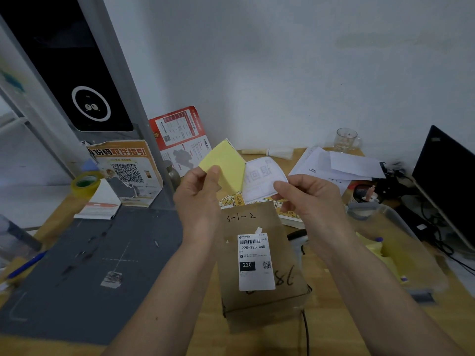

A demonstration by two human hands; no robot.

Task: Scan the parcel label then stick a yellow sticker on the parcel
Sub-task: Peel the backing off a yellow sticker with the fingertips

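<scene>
so the person is mid-peel here, both hands raised over the parcel (259,255), a brown cardboard box lying flat on the wooden desk (334,330) right below the wrists. the left hand (199,199) pinches the yellow backing sheet (226,164) by its lower edge, thumb on the front. the right hand (312,199) pinches the sticker (264,179) at its right corner; only its pale reverse side shows, with mirrored print coming through. the two pieces meet in a v, so the sticker looks mostly but not fully separated.

the box has a white shipping label (254,262) on top reading 220-220-c40, plus handwritten "3-1-2" above it. a dark scanner-looking handle (298,236) sits just beside the box on the right, partly hidden by the right forearm, so hard to be sure what it is. can't tell from this whether the label got scanned, but going by the peeling, the scan step is probably done.

next move as far as anyone can judge: finish pulling the sticker free, drop the backing, flip the adhesive side down and press it on a bare patch of cardboard. best to keep it off the barcode. the sticker is floppy, so it could curl and stick to itself or the fingers if it isn't kept taut.

other stuff around: a yellowish tape roll (86,183) far left, a glass mug (347,140) at the back, loose papers (341,165), a qr poster (128,173).
</scene>
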